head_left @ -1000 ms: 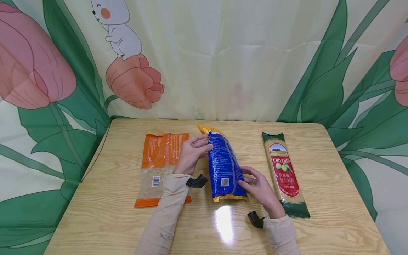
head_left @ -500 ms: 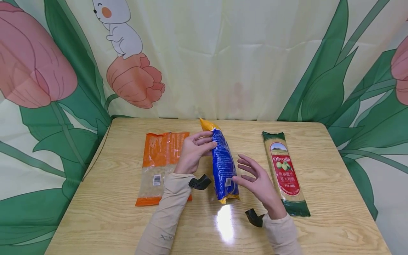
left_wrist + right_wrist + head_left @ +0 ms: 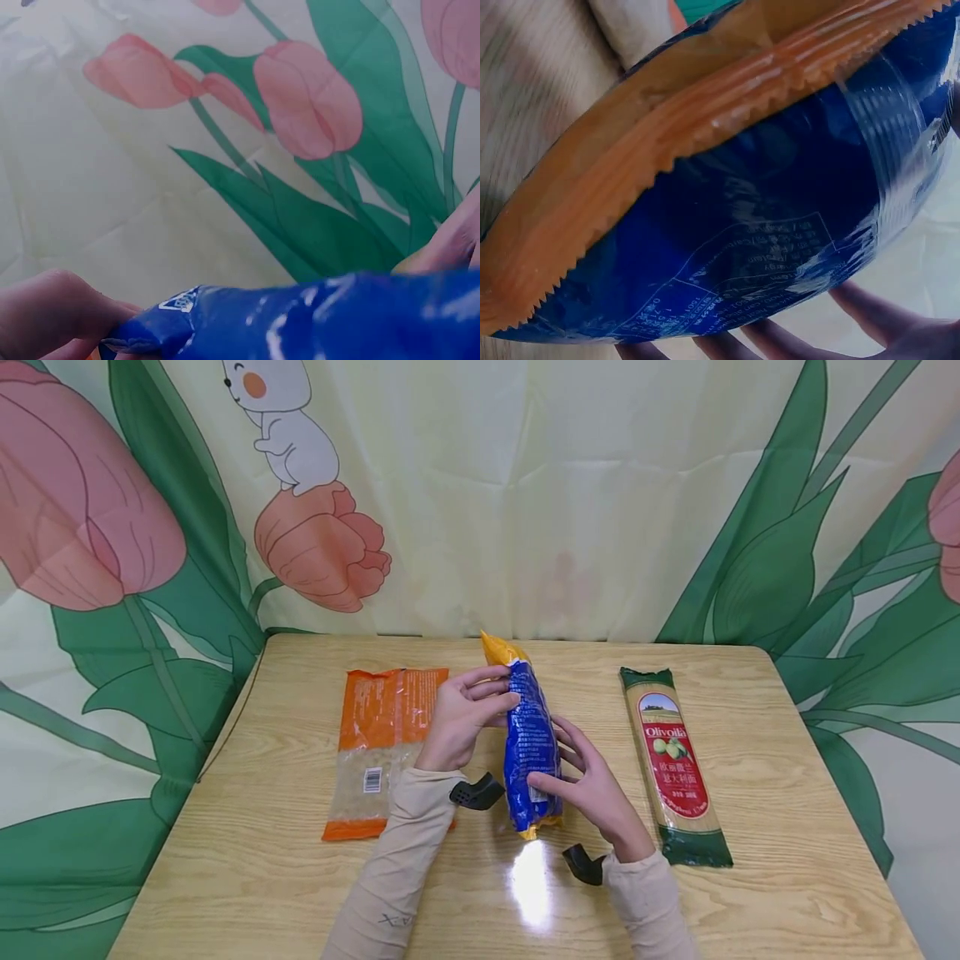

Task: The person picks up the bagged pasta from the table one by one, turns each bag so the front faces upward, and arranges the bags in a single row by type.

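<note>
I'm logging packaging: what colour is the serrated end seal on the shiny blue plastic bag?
Yellow-orange; the serrated seal shows best in the right wrist view.

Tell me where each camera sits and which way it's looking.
Head: worn on the head, facing forward and down at the table; left hand, right hand and sleeved forearms show.
Left wrist: on that wrist, facing over the blue bag to the flowered curtain; hand parts show lower left and right.
Right wrist: likewise, facing the bag's orange crimped edge close up; fingers show below.
Shared: head and left wrist both show bag and curtain.
</note>
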Available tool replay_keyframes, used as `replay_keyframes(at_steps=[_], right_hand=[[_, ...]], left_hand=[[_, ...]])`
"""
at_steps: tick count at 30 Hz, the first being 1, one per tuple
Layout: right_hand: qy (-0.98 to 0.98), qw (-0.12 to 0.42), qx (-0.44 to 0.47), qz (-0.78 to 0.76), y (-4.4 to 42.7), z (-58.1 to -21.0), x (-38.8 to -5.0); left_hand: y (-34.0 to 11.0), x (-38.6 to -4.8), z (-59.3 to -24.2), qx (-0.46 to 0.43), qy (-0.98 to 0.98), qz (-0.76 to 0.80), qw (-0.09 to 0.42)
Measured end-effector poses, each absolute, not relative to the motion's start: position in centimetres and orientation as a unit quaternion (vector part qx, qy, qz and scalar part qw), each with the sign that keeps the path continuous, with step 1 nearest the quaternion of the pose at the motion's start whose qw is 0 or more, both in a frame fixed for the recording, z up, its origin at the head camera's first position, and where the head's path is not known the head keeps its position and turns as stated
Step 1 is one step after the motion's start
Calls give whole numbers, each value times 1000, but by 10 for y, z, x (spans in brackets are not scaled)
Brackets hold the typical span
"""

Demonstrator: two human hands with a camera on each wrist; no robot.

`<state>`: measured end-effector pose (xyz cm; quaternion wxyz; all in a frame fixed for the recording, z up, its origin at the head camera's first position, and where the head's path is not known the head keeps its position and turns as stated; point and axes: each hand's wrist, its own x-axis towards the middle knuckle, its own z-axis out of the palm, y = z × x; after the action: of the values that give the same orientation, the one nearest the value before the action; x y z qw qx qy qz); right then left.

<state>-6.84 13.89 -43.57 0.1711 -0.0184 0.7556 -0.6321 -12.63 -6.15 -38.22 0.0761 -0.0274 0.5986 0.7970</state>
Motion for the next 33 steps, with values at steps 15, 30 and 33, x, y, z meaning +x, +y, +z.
replay_keyframes(at_steps=[15,30,33], right_hand=[[766,102,-21,-634,142,-437,-68],[714,70,7,-697,138,-443,-64],[698,72,7,-713,138,-444,-63]], left_hand=[[-44,-127,-377,-1,612,785,97],[-35,-129,-383,2,619,778,107],[-33,-130,-383,-1,616,779,112]])
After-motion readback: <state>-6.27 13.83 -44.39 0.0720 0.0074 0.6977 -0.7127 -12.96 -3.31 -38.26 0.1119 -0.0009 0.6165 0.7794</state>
